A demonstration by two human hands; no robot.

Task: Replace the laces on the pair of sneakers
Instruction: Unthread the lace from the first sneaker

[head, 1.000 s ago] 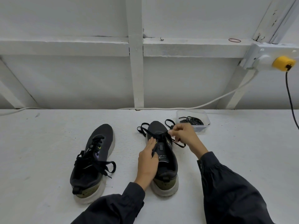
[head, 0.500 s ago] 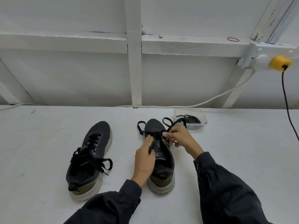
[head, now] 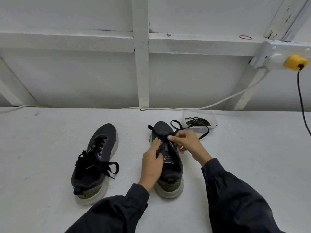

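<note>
Sleeves [head: 235, 199], cut off by the lower edge, lead to my two hands on one of two dark, green-heeled shoes standing toes away on the table [head: 50, 148]: my left hand [head: 152, 163] presses nearly straight fingers along the shoe [head: 173, 167] beside its tongue, thumb hidden, while my right hand [head: 188, 143] pinches the black lace [head: 176, 126] at the front eyelets, its loose ends looping past the toe. Left of it, apart, stands the other shoe [head: 99, 157], fully laced, ends trailing. Beyond, one clear box [head: 213, 119] holds a dark tangle of laces I cannot count.
</note>
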